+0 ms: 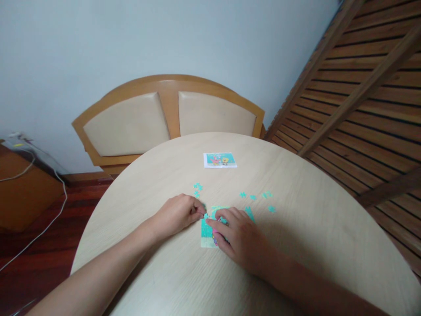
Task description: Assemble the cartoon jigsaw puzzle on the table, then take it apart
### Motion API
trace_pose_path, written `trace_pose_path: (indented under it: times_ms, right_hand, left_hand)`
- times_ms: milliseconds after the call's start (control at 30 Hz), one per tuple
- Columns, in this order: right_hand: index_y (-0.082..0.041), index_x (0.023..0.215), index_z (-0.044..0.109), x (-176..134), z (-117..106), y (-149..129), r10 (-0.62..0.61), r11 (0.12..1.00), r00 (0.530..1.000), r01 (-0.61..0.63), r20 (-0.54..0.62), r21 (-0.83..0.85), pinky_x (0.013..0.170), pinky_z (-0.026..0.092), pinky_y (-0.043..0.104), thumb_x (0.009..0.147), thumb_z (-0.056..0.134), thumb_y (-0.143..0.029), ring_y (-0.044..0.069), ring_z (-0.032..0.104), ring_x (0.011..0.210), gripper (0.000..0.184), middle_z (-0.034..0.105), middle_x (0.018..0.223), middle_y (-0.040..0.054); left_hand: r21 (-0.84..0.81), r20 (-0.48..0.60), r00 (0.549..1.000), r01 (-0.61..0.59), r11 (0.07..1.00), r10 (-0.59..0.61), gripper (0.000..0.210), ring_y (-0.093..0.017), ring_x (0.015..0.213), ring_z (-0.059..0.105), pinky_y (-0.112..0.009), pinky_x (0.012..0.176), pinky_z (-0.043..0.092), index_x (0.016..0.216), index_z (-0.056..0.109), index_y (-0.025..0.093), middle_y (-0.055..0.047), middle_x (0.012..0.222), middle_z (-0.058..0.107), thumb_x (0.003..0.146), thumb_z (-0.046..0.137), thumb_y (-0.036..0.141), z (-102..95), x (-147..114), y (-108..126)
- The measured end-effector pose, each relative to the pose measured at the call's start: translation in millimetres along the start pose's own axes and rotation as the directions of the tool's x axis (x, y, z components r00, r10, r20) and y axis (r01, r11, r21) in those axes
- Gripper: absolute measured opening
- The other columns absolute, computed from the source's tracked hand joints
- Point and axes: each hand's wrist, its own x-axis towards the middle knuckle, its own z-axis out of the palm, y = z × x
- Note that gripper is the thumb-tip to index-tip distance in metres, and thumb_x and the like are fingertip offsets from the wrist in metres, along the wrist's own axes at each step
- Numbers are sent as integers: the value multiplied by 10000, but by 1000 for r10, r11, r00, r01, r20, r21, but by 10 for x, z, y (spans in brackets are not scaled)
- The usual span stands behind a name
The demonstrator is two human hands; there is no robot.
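Teal puzzle [206, 231] partly hidden by the hands [241, 237]

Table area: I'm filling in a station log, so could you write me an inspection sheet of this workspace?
Surface: pale rounded table; near edge not in view.
Job's things: partly built puzzle, partly covered by the right hand; picture sheet lying beyond it.
Clutter: loose pieces scattered beyond the puzzle, in left and right groups.
Hands: left hand with fingertips at a small piece, grip unclear; right hand over the puzzle, fingers spread.
Cables: white cable at far left, off the table.
Surroundings: padded backrest, pale wall, slatted wood, reddish floor.
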Motion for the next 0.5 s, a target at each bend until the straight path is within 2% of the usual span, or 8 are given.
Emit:
trace_pose_path:
  times_ms: [133, 233, 333, 500]
  right_hand:
    - [-254, 1274, 662, -1, -2, 8, -5, 1000, 1000, 5, -1, -6, 872, 442, 421, 956, 566, -251, 264, 551, 1020, 333, 644, 1135, 94]
    - [-258, 1264, 670, -8, 0, 9, -7, 1000, 1000, 7, -7, -5, 866, 440, 415, 956, 572, -251, 259, 557, 1013, 323, 649, 1126, 95]
    - [-263, 1262, 672, -17, 8, 10, -9, 1000, 1000, 9, -9, 1, 872, 444, 413, 959, 574, -250, 257, 561, 1020, 319, 651, 1129, 93]
    - [-271, 1255, 674, -28, 20, 34, -19, 1000, 1000, 19, -25, 9, 890, 447, 406, 967, 573, -264, 253, 561, 1036, 305, 648, 1141, 93]
  left_hand:
    - [-36, 34, 999, 20, 999, -18, 148, -148, 648, 596, -237, 588, 359, 839, 728, 211, 6, 744, 704, 853, 587, 251, 2, 11, 17]
    - [-134, 68, 997, 33, 990, -24, 170, -141, 649, 570, -231, 600, 374, 812, 708, 182, 2, 723, 676, 841, 559, 258, -10, 25, 8]
    - [-211, 69, 997, 31, 977, -17, 177, -127, 625, 524, -224, 590, 375, 784, 670, 161, 7, 680, 624, 831, 547, 278, -32, 33, -53]
    - [-250, 84, 996, 35, 968, -15, 163, -112, 621, 491, -214, 591, 372, 783, 652, 156, 10, 687, 610, 804, 549, 281, -97, 26, -206]
